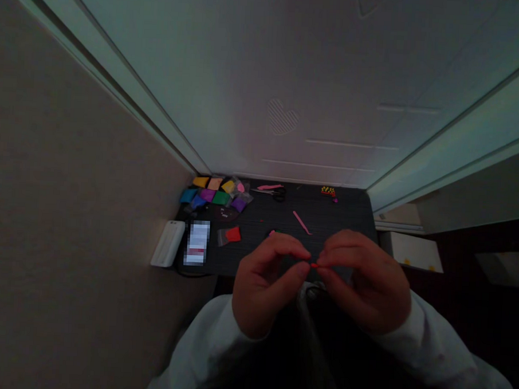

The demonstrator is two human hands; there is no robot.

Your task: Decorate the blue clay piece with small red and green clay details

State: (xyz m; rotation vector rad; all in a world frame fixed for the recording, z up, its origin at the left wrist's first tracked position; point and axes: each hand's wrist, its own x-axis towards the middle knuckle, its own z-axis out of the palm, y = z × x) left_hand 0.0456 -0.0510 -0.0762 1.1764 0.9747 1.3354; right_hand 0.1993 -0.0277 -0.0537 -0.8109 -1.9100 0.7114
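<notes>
A small red piece of modelling clay is between the fingertips of both hands, above the near edge of the dark table. My right hand pinches it between thumb and fingers. From the other side, my left hand has its thumb and index fingertip at the clay's left end, closed around it or just against it. Behind my left fingers, a small pink and green item is partly hidden. A pink curved-tip tool lies beyond the hands. To the left rests a bag of red clay.
Several coloured clay packets crowd the back left. Black-handled scissors and another pink tool lie beside them. A phone and a white device sit at the left. A red and yellow piece stands back right.
</notes>
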